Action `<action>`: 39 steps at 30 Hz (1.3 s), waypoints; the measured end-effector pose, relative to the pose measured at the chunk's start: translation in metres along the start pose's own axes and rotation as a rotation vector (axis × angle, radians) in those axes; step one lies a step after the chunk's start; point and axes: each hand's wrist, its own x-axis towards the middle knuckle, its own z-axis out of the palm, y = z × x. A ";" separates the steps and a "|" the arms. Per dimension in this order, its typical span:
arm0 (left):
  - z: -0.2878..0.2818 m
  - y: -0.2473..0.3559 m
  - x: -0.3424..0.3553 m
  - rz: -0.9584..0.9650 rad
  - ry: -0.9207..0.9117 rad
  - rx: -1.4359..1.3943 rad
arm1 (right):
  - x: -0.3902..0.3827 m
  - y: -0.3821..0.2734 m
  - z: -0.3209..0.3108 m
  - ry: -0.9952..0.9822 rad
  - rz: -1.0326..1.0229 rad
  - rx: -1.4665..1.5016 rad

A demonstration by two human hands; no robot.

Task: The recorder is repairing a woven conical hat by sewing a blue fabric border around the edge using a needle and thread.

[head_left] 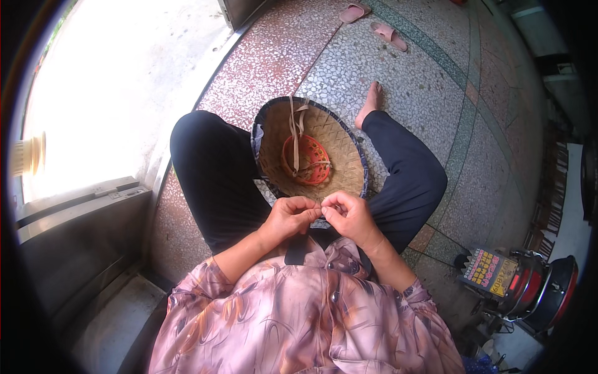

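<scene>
My left hand (291, 214) and my right hand (351, 216) meet in front of my lap, thumbs and forefingers pinched with the tips almost touching. Whatever they pinch is too small to make out. Just beyond them a woven straw hat (341, 153) lies hollow side up between my legs, its rim bound in dark patterned cloth. At the bottom of its hollow sits an orange plastic lattice ring (319, 156). Pale cloth ties (294, 134) run from the hat's far rim down across this ring.
Pink slippers (389, 36) lie on the speckled stone floor (411, 75) ahead. An open doorway with a metal frame (81, 209) borders my left. At the lower right stands a red and black rounded object (529, 287) beside a printed card (489, 272).
</scene>
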 end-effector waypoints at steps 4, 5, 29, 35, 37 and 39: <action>0.000 -0.003 0.000 0.001 0.012 0.061 | 0.001 -0.004 0.000 0.023 -0.105 -0.159; 0.000 -0.002 0.000 0.001 0.011 0.061 | 0.002 -0.004 0.000 0.030 -0.136 -0.208; 0.000 -0.004 0.000 0.053 0.056 -0.195 | 0.004 0.006 -0.004 -0.096 0.231 0.299; 0.003 -0.007 0.000 0.067 0.065 -0.065 | 0.006 0.020 0.011 0.089 -0.126 0.027; 0.002 -0.007 0.000 0.095 0.058 -0.142 | 0.003 0.015 0.010 0.050 -0.008 0.189; 0.002 -0.008 0.000 0.110 0.049 -0.136 | 0.002 0.010 0.008 0.005 0.108 0.351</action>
